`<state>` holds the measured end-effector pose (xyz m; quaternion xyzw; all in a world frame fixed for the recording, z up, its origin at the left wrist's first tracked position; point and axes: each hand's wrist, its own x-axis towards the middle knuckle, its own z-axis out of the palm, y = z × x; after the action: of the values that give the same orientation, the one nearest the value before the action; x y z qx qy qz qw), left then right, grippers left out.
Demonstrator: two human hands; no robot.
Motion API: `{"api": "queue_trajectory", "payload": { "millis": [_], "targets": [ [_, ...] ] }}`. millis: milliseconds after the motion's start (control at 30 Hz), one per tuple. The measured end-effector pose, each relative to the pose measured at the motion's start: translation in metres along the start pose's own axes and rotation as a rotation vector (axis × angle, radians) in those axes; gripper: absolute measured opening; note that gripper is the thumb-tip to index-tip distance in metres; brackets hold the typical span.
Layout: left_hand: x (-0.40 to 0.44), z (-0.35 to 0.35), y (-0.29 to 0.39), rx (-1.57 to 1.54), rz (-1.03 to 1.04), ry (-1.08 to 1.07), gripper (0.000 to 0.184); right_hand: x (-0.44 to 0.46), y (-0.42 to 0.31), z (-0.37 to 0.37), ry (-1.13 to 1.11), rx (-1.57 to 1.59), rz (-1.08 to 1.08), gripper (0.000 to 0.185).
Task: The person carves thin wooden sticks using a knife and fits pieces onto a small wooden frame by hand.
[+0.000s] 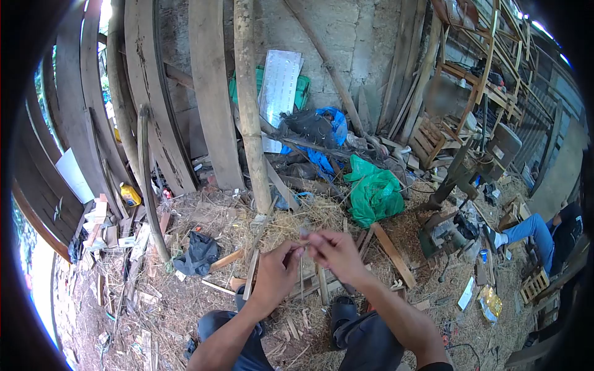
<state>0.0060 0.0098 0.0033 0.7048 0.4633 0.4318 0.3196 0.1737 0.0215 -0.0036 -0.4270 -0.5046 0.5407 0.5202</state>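
My left hand (276,271) and my right hand (337,254) meet in front of me, above my knees. Thumb and fingers are pinched together on each hand. Between the fingertips is something small and pale (304,234), too small to make out. Below the hands, thin wooden strips (322,284) lie on the straw-covered ground. A dark sandal (342,311) shows on one of my feet.
A green plastic bag (374,193) lies ahead, near a bamboo post (247,111). Black plastic (199,252) and a yellow bottle (129,195) are on the left. A metal machine (442,232) and another person's jeans-clad leg (526,233) are on the right.
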Motion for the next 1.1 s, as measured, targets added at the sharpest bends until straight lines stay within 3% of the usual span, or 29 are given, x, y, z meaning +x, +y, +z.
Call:
{"api": "queue_trajectory", "payload": {
  "millis": [100, 267, 333, 433, 500, 633, 833, 900, 967, 1100],
  "targets": [
    [0.002, 0.002, 0.001, 0.002, 0.03, 0.011, 0.006, 0.0, 0.002, 0.004, -0.078, 0.068, 0.086, 0.026],
    [-0.004, -0.001, -0.002, 0.014, 0.06, -0.02, 0.007, 0.025, 0.0, -0.059, 0.175, 0.166, 0.02, 0.022],
    [-0.007, -0.003, -0.004, -0.052, -0.095, -0.114, 0.009, 0.024, 0.002, -0.069, 0.269, 0.262, -0.024, 0.021],
    [-0.004, 0.0, -0.01, -0.107, -0.14, -0.169, 0.011, 0.012, 0.005, -0.05, 0.195, 0.258, -0.017, 0.021],
    [-0.003, 0.005, -0.012, -0.168, -0.16, -0.169, 0.013, -0.003, 0.001, -0.019, -0.071, -0.035, -0.016, 0.022],
    [0.004, 0.002, -0.009, -0.224, -0.146, -0.182, 0.013, 0.002, 0.01, -0.016, -0.097, 0.031, -0.01, 0.023],
    [-0.002, -0.005, -0.002, -0.165, -0.204, -0.261, 0.016, 0.021, -0.006, -0.072, 0.265, 0.26, -0.024, 0.024],
    [0.0, -0.004, -0.01, -0.178, -0.221, -0.262, 0.017, 0.015, 0.001, -0.065, 0.256, 0.259, -0.033, 0.023],
    [0.0, -0.002, -0.017, -0.189, -0.241, -0.261, 0.019, 0.004, 0.007, -0.041, 0.049, 0.128, -0.04, 0.022],
    [0.004, -0.002, -0.017, -0.292, -0.195, -0.248, 0.019, -0.009, 0.005, -0.001, -0.116, -0.005, 0.043, 0.024]
  ]
}}
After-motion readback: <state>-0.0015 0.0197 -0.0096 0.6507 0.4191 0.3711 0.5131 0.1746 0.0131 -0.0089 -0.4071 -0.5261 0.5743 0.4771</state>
